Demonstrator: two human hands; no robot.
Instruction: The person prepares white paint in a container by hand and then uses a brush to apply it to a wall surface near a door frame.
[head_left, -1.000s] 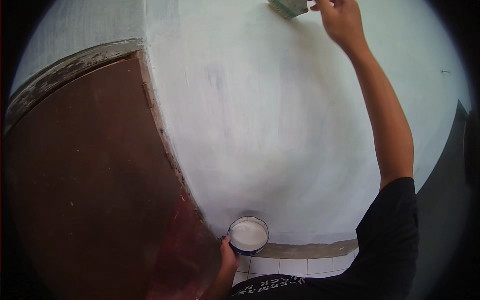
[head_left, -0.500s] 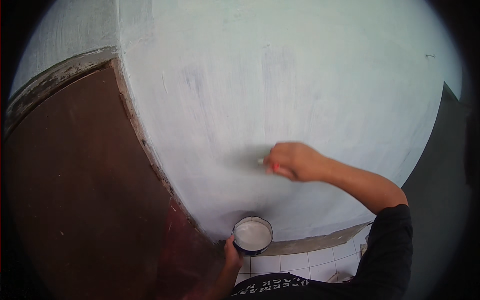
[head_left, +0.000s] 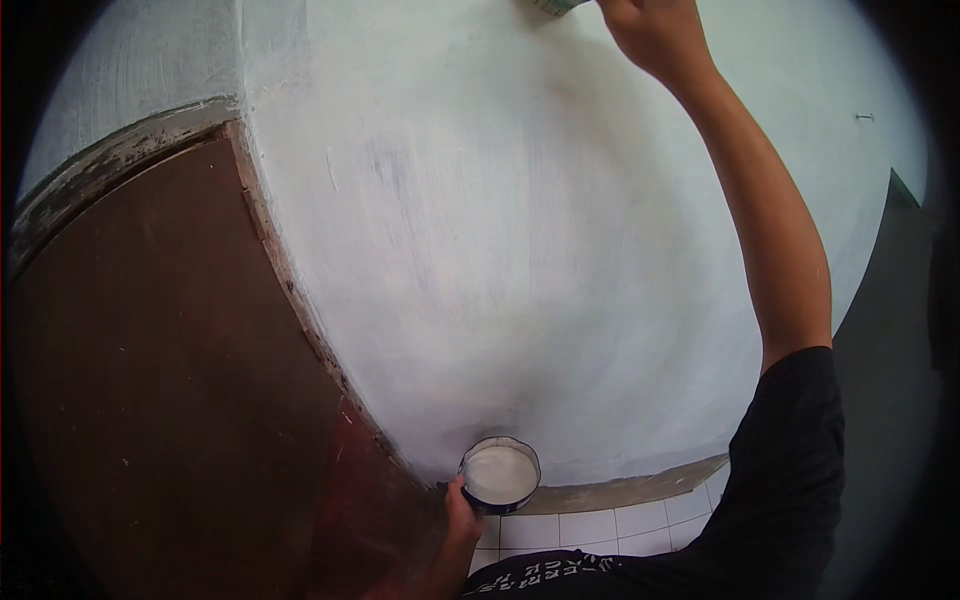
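High on the pale wall (head_left: 480, 240), my right hand (head_left: 660, 38) grips a paintbrush (head_left: 550, 5). Only a greenish lower piece of the brush shows at the top edge; the rest is cut off or hidden by my fingers. Low down near the foot of the wall, my left hand (head_left: 463, 514) holds a round, dark-sided paint can (head_left: 500, 476) by its left side. White paint fills much of the can, and its open top faces up. Streaky, uneven white strokes cover the wall between my hands.
To the left is a brown door (head_left: 160, 340) in a worn, chipped frame (head_left: 268, 240). A nail (head_left: 865, 118) sticks out of the wall at the upper right. White floor tiles (head_left: 590, 527) lie below a grey strip (head_left: 630, 490) at the wall's base.
My right hand has swept up from mid-wall to the top edge with the brush, its arm now stretched upward. The paint can in my left hand has shifted very slightly left.
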